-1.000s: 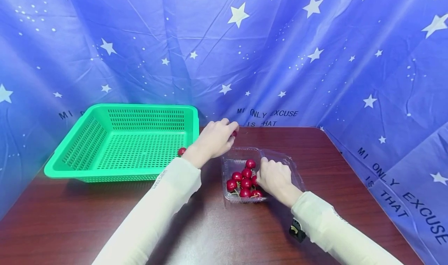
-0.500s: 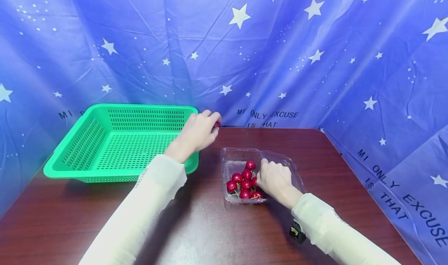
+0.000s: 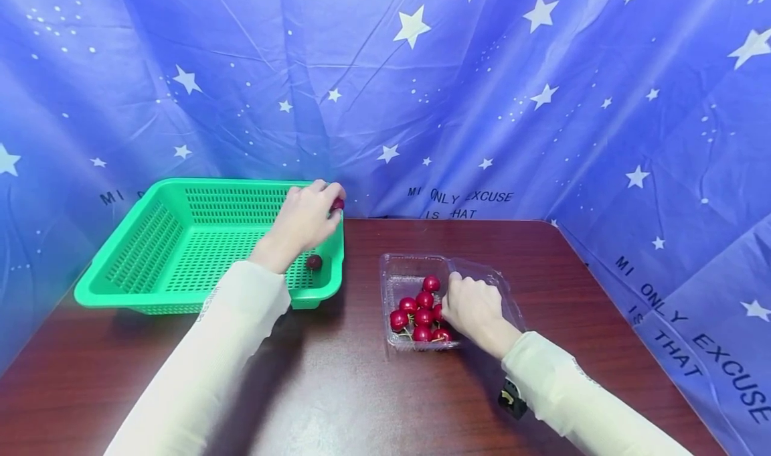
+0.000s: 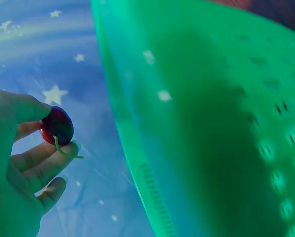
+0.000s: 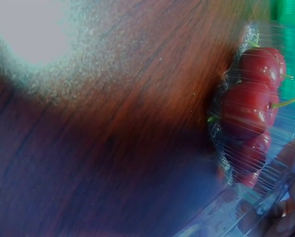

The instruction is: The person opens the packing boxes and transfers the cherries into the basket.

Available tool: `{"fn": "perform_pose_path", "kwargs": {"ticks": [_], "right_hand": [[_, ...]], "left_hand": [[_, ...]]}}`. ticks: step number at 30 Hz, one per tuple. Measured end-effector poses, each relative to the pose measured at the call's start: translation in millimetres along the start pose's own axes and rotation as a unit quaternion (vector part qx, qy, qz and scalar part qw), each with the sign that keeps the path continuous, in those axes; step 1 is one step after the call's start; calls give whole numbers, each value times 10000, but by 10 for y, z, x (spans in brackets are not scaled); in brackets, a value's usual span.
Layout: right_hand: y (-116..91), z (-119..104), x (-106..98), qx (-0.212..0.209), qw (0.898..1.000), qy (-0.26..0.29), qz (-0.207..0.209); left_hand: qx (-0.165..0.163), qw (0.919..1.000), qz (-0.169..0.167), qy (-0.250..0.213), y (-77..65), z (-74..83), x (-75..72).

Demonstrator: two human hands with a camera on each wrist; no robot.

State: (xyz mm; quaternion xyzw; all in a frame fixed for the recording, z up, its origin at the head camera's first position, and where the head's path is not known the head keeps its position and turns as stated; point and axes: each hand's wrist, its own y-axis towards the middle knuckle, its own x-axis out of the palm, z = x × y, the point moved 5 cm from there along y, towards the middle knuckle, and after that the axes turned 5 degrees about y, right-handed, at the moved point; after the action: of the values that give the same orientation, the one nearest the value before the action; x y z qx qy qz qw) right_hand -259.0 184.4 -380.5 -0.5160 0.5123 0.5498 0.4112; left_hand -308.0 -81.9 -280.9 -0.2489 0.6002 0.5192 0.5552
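Pale cream sleeves; small grey lettering; black wrist device.

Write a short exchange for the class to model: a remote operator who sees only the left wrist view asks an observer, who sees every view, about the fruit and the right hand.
Operator: My left wrist view shows the left hand pinching a cherry beside the green basket. Is any fruit in the basket?

Observer: Yes. The head view shows a second cherry inside, near the basket's right end.

Operator: And the right hand? I have no sight of it.

Observer: It grips the right side of a clear container that stands on the table.

Operator: Understood. I'll treat that side as occupied.
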Motion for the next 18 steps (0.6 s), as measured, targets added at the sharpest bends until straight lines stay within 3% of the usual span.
{"fn": "perform_pose_path", "kwargs": {"ticks": [7,18], "right_hand": [[-12,-15,0,-47,10000,48,64],[-20,-14,-13,-43,9999,33,116]], "left_hand": [[-249,9995,-8,194,-123,-300,64],[-876,9944,-444,380,-285,-708,126]]}}
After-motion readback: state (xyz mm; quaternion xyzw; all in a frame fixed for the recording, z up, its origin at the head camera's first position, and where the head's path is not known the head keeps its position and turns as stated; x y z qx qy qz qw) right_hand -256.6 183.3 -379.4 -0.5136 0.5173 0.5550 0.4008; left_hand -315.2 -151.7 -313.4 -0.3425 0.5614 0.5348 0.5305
